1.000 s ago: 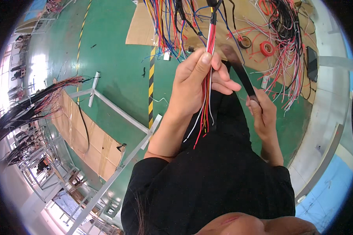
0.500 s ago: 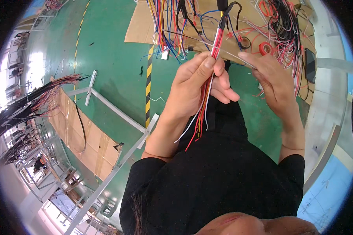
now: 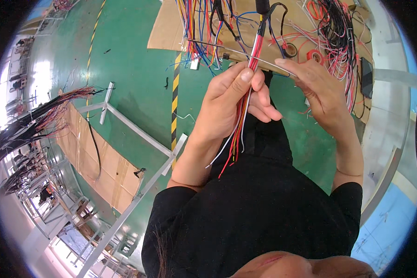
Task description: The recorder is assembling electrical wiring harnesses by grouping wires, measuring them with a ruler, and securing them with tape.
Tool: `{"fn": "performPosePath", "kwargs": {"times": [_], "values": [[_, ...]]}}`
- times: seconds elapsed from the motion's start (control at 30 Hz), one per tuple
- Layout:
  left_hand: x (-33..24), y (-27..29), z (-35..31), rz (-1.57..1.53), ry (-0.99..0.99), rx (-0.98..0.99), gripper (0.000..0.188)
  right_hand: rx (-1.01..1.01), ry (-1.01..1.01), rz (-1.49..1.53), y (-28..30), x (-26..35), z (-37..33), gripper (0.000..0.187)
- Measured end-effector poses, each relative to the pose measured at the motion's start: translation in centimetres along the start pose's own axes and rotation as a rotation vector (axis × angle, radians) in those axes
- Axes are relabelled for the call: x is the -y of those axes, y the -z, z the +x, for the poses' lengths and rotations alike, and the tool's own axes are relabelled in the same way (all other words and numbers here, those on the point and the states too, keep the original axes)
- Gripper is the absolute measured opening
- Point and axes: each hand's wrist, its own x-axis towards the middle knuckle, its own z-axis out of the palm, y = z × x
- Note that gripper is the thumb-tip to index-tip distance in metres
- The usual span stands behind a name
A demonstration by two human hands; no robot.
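My left hand [image 3: 229, 95] is closed round a bundle of wires [image 3: 255, 54], mostly red and white, pinched between thumb and fingers. Its loose ends [image 3: 236, 139], red, white and yellow, hang below the hand toward my body. Higher up, the bundle runs into black wrapping [image 3: 262, 28]. A thin, nearly straight strand [image 3: 269, 63], dark at its far left end and pale at the other, crosses the bundle just above my left thumb. My right hand [image 3: 320, 90] grips the pale end, its fingers long and partly bent; whether the strand is wire or rod I cannot tell.
Cardboard [image 3: 167, 32] lies ahead beneath multicoloured wires [image 3: 201, 28]. A red tape roll [image 3: 315, 56], a dark tape roll [image 3: 289, 50] and a black-and-white cable heap [image 3: 340, 37] are at the right. Left stand a metal frame [image 3: 139, 132] and another wire harness [image 3: 37, 116].
My right hand has shifted slightly left and up, and the strand across the bundle has slid a little left with it. My left hand keeps its hold nearly still.
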Motion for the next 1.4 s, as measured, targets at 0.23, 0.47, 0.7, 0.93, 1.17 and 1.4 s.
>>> {"fn": "performPosePath", "kwargs": {"times": [0.23,0.47,0.7,0.93,1.17,1.4], "values": [[-0.2,0.3,-0.2,0.023,0.012,-0.016,0.029,0.032,0.029,0.002,0.8,-1.4,-1.6,0.037],[-0.4,0.5,-0.3,0.03,-0.013,0.035,0.03,-0.507,-0.55,0.268,1.5,-9.4,-4.7,0.027],[0.0,0.8,0.1,0.015,0.013,0.098,0.031,-0.298,-0.524,-0.591,2.6,-30.7,-11.5,0.03],[-0.4,1.5,-0.5,0.076,-0.04,0.04,0.03,-0.333,-0.24,-0.488,0.0,-23.4,-5.6,0.021],[-0.2,2.0,-0.5,0.221,-0.097,0.029,0.027,-0.205,-0.267,-0.288,-5.2,-18.4,-5.0,0.021],[0.0,2.5,-0.1,0.592,-0.162,0.025,0.029,-0.054,-0.414,-0.334,-7.3,-17.5,-2.7,0.024]]}}
